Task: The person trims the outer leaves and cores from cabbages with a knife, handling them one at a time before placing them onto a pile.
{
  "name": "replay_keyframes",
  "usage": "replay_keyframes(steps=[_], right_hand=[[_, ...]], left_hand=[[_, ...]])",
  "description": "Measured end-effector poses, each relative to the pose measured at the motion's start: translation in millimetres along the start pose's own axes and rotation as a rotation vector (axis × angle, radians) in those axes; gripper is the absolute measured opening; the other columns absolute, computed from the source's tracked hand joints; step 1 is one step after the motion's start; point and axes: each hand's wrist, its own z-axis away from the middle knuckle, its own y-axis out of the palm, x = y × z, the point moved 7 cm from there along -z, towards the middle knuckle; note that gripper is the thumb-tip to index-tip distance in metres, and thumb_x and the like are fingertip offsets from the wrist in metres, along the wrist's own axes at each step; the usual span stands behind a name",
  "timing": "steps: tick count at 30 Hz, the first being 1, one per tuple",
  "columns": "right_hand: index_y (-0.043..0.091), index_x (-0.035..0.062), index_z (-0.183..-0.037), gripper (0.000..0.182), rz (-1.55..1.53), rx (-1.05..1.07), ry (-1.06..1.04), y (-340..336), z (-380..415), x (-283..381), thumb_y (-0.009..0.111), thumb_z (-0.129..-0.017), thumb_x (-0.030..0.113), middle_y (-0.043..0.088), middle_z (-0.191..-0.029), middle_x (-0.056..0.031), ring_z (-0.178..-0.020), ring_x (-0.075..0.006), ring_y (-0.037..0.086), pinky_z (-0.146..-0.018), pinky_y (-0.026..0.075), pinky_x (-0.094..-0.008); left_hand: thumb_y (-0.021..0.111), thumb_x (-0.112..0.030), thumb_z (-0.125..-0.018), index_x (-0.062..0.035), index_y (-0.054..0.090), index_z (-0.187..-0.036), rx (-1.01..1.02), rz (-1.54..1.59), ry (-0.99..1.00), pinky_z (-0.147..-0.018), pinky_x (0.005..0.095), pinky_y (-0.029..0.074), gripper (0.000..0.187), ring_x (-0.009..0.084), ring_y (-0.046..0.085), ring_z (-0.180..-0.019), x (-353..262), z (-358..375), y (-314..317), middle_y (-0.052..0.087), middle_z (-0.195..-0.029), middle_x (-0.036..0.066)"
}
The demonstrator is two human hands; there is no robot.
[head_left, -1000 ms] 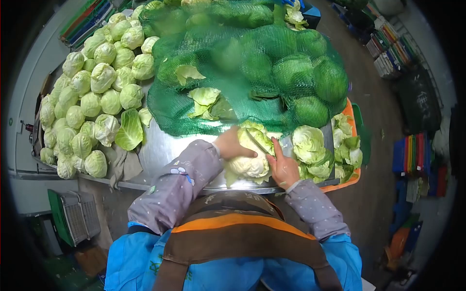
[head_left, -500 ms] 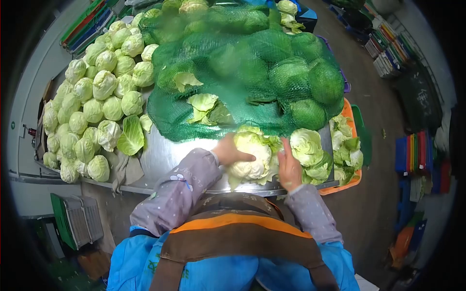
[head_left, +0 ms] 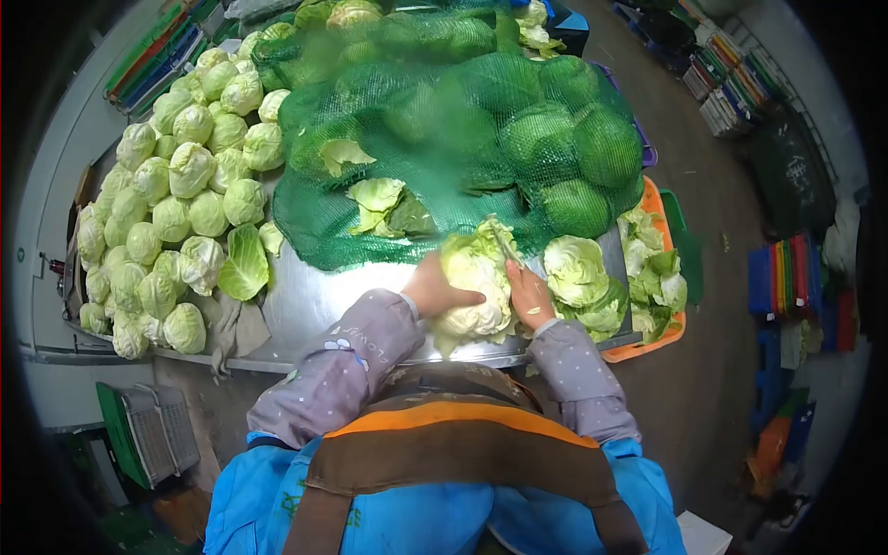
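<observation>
A pale, partly trimmed cabbage (head_left: 474,305) sits near the front edge of the metal table, its outer leaves ragged. My left hand (head_left: 442,289) is closed around its left side, thumb across the front. On the other side my right hand (head_left: 529,296) grips a knife (head_left: 504,242), whose thin blade lies against the cabbage's upper right leaves; the handle is hidden in my fingers. Loose cabbage leaves (head_left: 578,277) lie in a heap just right of my right hand.
Several trimmed cabbages (head_left: 192,170) are piled at the left. Green net sacks of cabbages (head_left: 546,139) fill the table's far side, with cut leaves (head_left: 379,199) on top. An orange crate (head_left: 681,324) of leaves stands at the right edge. A cloth (head_left: 236,328) hangs at the front left.
My right hand has moved left and up, against the cabbage, and the knife blade now shows at its upper right. My left hand keeps its hold. The whole view has shifted slightly.
</observation>
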Motion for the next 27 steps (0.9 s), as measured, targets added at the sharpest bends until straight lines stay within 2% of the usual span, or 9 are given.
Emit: replay_keyframes(steps=[4, 8, 11, 13, 16, 19, 22, 25, 27], right_hand=[[0.056, -0.0011, -0.117, 0.062, 0.014, -0.247, -0.231, -21.0, 2.2, 23.8, 0.067, -0.077, 0.044, 0.065, -0.095, -0.0246, -0.09, -0.0369, 0.063, -0.079, 0.048, -0.0402], [0.056, -0.0049, -0.114, 0.061, -0.381, -0.107, -0.184, -2.0, -23.6, 2.8, 0.078, -0.07, 0.031, 0.067, -0.095, -0.0166, -0.086, -0.0234, 0.063, -0.077, 0.049, -0.031], [0.057, -0.0054, -0.11, 0.057, -0.552, -0.062, -0.19, 19.0, -39.9, -0.8, 0.078, -0.071, 0.029, 0.066, -0.096, -0.015, -0.085, -0.0218, 0.063, -0.077, 0.049, -0.0306], [0.057, -0.0022, -0.111, 0.057, -0.434, -0.034, -0.239, 13.7, -45.0, 23.3, 0.077, -0.071, 0.033, 0.066, -0.096, -0.0178, -0.086, -0.0279, 0.064, -0.077, 0.049, -0.0339], [0.058, 0.0055, -0.107, 0.052, 0.237, -0.032, -0.18, 20.2, -71.7, 40.8, 0.072, -0.072, 0.042, 0.064, -0.091, -0.0242, -0.089, -0.0433, 0.06, -0.076, 0.049, -0.0459], [0.059, 0.0047, -0.109, 0.056, 0.276, -0.175, -0.146, 25.8, -92.4, 40.3, 0.071, -0.073, 0.045, 0.065, -0.092, -0.0241, -0.089, -0.0425, 0.061, -0.077, 0.048, -0.0453], [0.049, 0.0071, -0.123, 0.064, 0.193, -0.205, -0.164, 20.7, -98.4, 40.2, 0.068, -0.075, 0.046, 0.063, -0.093, -0.0269, -0.09, -0.0447, 0.059, -0.077, 0.047, -0.0485], [0.041, 0.007, -0.13, 0.062, -0.039, -0.196, -0.225, -6.6, -56.3, 61.0, 0.056, -0.085, 0.046, 0.064, -0.091, -0.0243, -0.089, -0.0429, 0.06, -0.079, 0.045, -0.0479], [0.04, 0.0075, -0.133, 0.054, -0.15, -0.169, -0.261, -18.5, -14.2, 46.7, 0.047, -0.091, 0.041, 0.065, -0.09, -0.0217, -0.087, -0.0401, 0.061, -0.078, 0.045, -0.0452]], left_hand=[[0.088, -0.031, -0.057, 0.0101, 0.022, -0.136, -0.081, 0.023, 0.034, -0.097, 0.0324, 0.042, 0.111, 0.0272, 0.051, -0.114, 17.6, 1.2, 6.1, 0.05, -0.124, 0.023], [0.086, -0.027, -0.059, 0.0032, 0.02, -0.14, -0.097, 0.113, 0.108, -0.101, 0.0353, 0.038, 0.109, 0.0294, 0.047, -0.119, 30.7, 12.4, 11.9, 0.046, -0.128, 0.022], [0.085, -0.029, -0.059, -0.0008, 0.019, -0.141, -0.096, 0.142, 0.125, -0.103, 0.0379, 0.035, 0.109, 0.0329, 0.045, -0.121, 30.6, 25.4, 12.6, 0.044, -0.129, 0.025], [0.086, -0.018, -0.062, 0.0032, 0.023, -0.138, -0.171, 0.24, 0.069, -0.097, 0.0322, 0.042, 0.1, 0.0228, 0.052, -0.113, 30.2, 34.4, 8.4, 0.051, -0.123, 0.017], [0.085, -0.018, -0.062, 0.0034, 0.025, -0.136, -0.215, 0.18, 0.075, -0.096, 0.033, 0.043, 0.098, 0.0229, 0.052, -0.113, 42.6, 42.0, 17.9, 0.051, -0.122, 0.017], [0.087, -0.019, -0.06, 0.002, 0.026, -0.136, -0.303, 0.092, 0.199, -0.097, 0.0347, 0.042, 0.1, 0.0238, 0.049, -0.116, 34.0, 74.4, 15.6, 0.049, -0.123, 0.017], [0.087, -0.022, -0.059, 0.0011, 0.027, -0.136, -0.205, 0.263, -0.04, -0.1, 0.0367, 0.04, 0.101, 0.0274, 0.047, -0.118, 34.5, 91.3, 4.0, 0.047, -0.126, 0.02], [0.085, -0.025, -0.061, -0.002, 0.029, -0.137, -0.37, -0.299, 0.135, -0.1, 0.04, 0.04, 0.097, 0.0335, 0.046, -0.119, -8.5, 84.7, -13.0, 0.044, -0.127, 0.025], [0.081, -0.032, -0.063, -0.0049, 0.028, -0.138, -0.146, -0.451, 0.362, -0.098, 0.0416, 0.041, 0.096, 0.0398, 0.045, -0.117, -41.0, 64.2, 0.4, 0.042, -0.126, 0.029]])
